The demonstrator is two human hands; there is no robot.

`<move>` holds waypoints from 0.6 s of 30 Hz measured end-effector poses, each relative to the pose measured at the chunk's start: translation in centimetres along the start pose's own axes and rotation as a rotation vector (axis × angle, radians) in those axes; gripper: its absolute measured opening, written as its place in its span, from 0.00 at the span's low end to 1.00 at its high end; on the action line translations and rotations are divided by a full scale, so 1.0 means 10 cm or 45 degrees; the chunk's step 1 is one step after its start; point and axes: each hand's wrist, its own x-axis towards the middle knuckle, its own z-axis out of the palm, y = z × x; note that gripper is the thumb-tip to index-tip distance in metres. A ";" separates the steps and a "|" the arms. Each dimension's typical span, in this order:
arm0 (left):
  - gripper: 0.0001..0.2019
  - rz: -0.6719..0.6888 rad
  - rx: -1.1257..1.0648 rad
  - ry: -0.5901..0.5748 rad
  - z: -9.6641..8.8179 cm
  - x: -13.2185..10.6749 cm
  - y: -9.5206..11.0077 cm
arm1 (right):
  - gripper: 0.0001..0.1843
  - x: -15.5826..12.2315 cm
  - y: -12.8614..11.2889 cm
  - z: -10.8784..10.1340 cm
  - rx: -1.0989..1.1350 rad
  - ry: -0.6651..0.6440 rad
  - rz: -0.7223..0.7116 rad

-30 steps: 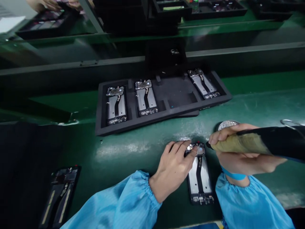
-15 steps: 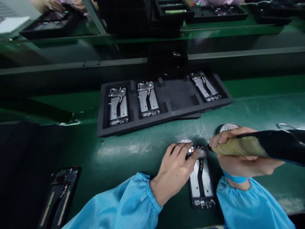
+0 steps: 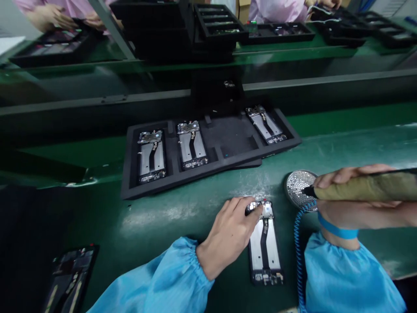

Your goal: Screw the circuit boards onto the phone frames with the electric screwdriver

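An opened phone lies on the green bench in front of me, its silver plate, black ribbon cable and circuit boards exposed. My left hand grips its upper left edge, fingers curled over the top board and partly hiding it. To the right, my right hand is closed around an electric screwdriver with a tape-wrapped, yellowish body. The driver's black tip is over a round metal dish with a perforated top. A blue wrist band circles my right wrist.
A black foam tray behind the phone holds 3 opened phones. Another opened phone lies at lower left. A blue coiled cord runs down beside my right sleeve. People in pink sleeves work behind the partition, near stacked black trays.
My right hand has moved the screwdriver right, from the phone's top right corner to the round dish. My left hand stays on the phone. The camera view has shifted slightly.
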 end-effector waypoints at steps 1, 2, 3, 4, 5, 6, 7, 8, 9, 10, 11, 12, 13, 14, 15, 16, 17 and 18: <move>0.17 0.015 -0.022 -0.006 0.01 0.04 -0.02 | 0.37 0.06 0.02 -0.03 -0.016 0.044 -0.020; 0.17 0.025 -0.044 -0.010 0.02 0.09 -0.04 | 0.37 0.11 0.04 -0.05 -0.031 0.090 -0.035; 0.16 0.029 -0.064 -0.011 0.03 0.14 -0.05 | 0.36 0.13 0.06 -0.05 -0.024 0.127 -0.014; 0.16 0.033 -0.081 -0.013 0.05 0.18 -0.06 | 0.35 0.13 0.09 -0.04 -0.017 0.142 0.017; 0.16 0.037 -0.093 -0.007 0.06 0.22 -0.07 | 0.34 0.13 0.11 -0.02 -0.019 0.137 0.047; 0.16 0.041 -0.100 0.005 0.08 0.24 -0.07 | 0.32 0.12 0.13 0.00 -0.022 0.127 0.069; 0.16 0.044 -0.103 0.015 0.09 0.26 -0.07 | 0.31 0.10 0.14 0.01 -0.024 0.116 0.085; 0.16 0.045 -0.098 0.024 0.10 0.26 -0.07 | 0.30 0.09 0.14 0.01 -0.026 0.102 0.104; 0.16 0.043 -0.089 0.024 0.10 0.25 -0.07 | 0.29 0.09 0.15 0.01 -0.029 0.085 0.124; 0.16 0.037 -0.075 0.021 0.10 0.23 -0.06 | 0.29 0.08 0.15 0.01 -0.034 0.082 0.137; 0.16 0.028 -0.058 0.015 0.10 0.20 -0.06 | 0.29 0.08 0.16 0.00 -0.041 0.085 0.145; 0.16 0.019 -0.041 0.008 0.09 0.17 -0.07 | 0.29 0.09 0.16 0.00 -0.043 0.093 0.149; 0.16 0.010 -0.024 0.004 0.08 0.14 -0.07 | 0.29 0.09 0.17 0.00 -0.044 0.097 0.156; 0.16 0.004 -0.010 0.003 0.07 0.10 -0.08 | 0.29 0.09 0.18 0.00 -0.045 0.102 0.162; 0.16 0.001 0.000 0.003 0.06 0.07 -0.08 | 0.29 0.09 0.18 0.00 -0.048 0.109 0.165; 0.16 -0.001 0.009 0.002 0.05 0.05 -0.09 | 0.29 0.09 0.19 0.00 -0.051 0.113 0.165; 0.16 -0.004 0.016 -0.002 0.04 0.04 -0.09 | 0.29 0.09 0.19 0.00 -0.055 0.109 0.167; 0.16 -0.003 0.022 -0.005 0.04 0.03 -0.09 | 0.30 0.09 0.18 -0.01 -0.058 0.113 0.155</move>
